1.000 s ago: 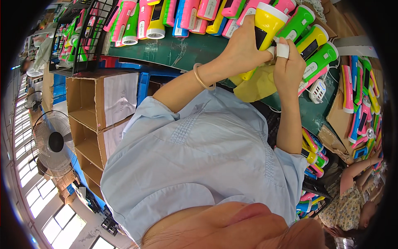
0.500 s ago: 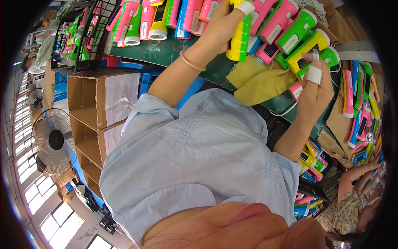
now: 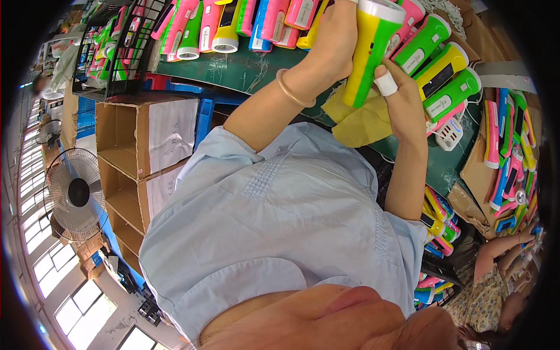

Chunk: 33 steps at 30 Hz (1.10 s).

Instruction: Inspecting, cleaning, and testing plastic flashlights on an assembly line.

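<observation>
A yellow and green flashlight (image 3: 371, 55) with a white head stands tilted in front of me. My left hand (image 3: 337, 44) is wrapped round it from the left, with a band round that wrist. My right hand (image 3: 405, 105) is closed at its green side, white tape on a finger, fingertips against the body. Below the flashlight a yellow cloth (image 3: 359, 125) lies at the edge of the green table (image 3: 245, 73). More flashlights lie just right of my hands, among them a green one (image 3: 452, 93) and a yellow one (image 3: 440, 70).
A row of pink, green and blue flashlights (image 3: 271, 23) runs along the far table. A white power strip (image 3: 449, 134) sits at the right. Black basket (image 3: 108, 81), cardboard shelf (image 3: 140, 143) and fan (image 3: 79, 192) stand left; a box of flashlights (image 3: 507, 146) and another person (image 3: 478, 297) are right.
The yellow and green flashlight has swung down and right, its white head now showing. My right hand has moved left onto it from beside the other flashlights, uncovering the power strip.
</observation>
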Motion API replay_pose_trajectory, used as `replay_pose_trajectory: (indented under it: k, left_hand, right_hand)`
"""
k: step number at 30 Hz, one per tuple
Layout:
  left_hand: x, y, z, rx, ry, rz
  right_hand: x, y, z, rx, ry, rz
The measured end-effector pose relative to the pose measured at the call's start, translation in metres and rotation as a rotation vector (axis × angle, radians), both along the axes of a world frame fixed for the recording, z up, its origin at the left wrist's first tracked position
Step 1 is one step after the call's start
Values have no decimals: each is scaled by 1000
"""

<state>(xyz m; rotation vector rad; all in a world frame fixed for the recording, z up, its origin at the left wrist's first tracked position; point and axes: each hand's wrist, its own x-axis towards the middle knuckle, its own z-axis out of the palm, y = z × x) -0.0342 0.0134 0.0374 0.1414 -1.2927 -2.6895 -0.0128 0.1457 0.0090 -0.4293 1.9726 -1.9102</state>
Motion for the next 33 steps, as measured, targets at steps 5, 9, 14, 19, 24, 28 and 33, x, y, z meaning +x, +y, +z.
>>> replay_pose_trajectory:
  k: [5,9,14,19,24,28,33]
  left_hand:
    - [-3,15,-10,-574,60,549]
    - [-17,-17,-27,-8,-92,-149]
    - [-11,-24,-6,318,-15,-144]
    - [-3,-19,-26,657,228,-279]
    - [-4,-7,-21,254,-76,-85]
    - [-21,-7,-18,189,-54,-96]
    - [-52,-12,-14,-205,87,-222]
  right_hand:
    - [-5,-9,-19,-116,8,-49]
    - [-9,-13,-21,-12,87,-46]
    - [0,-18,-12,432,825,-463]
    - [-1,-13,-16,286,657,-278]
    - [-12,-5,-17,-78,32,37]
    - [-19,-12,-14,-40,102,-23]
    - [-26,31,-1,-253,-322,-171]
